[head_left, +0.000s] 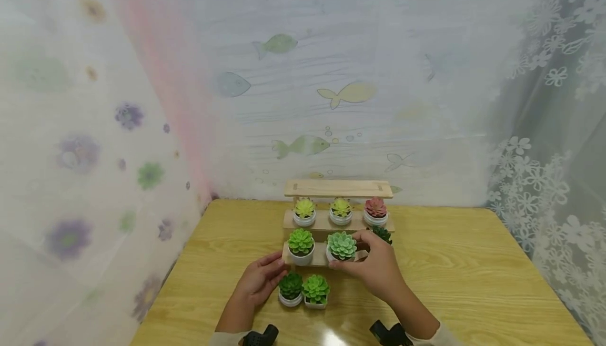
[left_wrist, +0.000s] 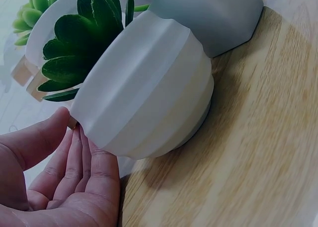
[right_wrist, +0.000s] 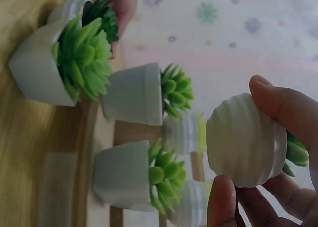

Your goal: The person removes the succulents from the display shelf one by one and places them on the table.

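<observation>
A tiered wooden plant stand (head_left: 338, 187) stands on the table, bearing small potted succulents. My left hand (head_left: 261, 278) is at the left end of the lower tier; in the left wrist view its thumb and fingers (left_wrist: 102, 172) pinch a bit of wood behind a white ribbed pot (left_wrist: 149, 88). My right hand (head_left: 376, 264) grips a pale green potted succulent (head_left: 342, 245) over the lower tier. The right wrist view shows its ribbed white pot (right_wrist: 246, 142) between thumb and fingers. Behind that hand, a dark green succulent (head_left: 381, 234) is partly hidden.
A dark green potted succulent (head_left: 291, 286) and a bright green one in a square pot (head_left: 315, 291) stand in front of the stand. Another bright green one (head_left: 301, 243) sits on the lower tier. Two yellow-green plants and a red one (head_left: 375, 209) line the tier above.
</observation>
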Demonstrator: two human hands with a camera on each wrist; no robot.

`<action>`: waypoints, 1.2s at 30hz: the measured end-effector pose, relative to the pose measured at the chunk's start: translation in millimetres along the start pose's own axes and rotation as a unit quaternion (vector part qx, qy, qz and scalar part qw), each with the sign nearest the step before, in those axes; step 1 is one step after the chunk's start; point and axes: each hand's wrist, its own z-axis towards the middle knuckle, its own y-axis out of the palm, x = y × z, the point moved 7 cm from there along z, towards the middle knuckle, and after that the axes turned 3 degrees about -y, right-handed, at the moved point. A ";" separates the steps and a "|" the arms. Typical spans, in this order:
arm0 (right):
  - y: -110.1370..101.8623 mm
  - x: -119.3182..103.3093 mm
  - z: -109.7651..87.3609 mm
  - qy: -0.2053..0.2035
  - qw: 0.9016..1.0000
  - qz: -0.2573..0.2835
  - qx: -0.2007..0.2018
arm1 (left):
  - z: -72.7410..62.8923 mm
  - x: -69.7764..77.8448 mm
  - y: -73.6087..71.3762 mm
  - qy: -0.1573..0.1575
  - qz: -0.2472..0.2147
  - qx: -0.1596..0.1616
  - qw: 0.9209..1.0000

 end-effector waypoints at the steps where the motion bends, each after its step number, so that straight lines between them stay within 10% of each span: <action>1: 0.5 2.9 -2.5 0.010 1.000 0.003 -0.002 | 0.0 -0.5 0.0 -0.001 0.000 0.001 1.000; 36: 35.4 83.1 -42.3 0.034 0.997 0.021 -0.071 | -1.0 0.7 1.6 0.006 0.004 0.017 1.000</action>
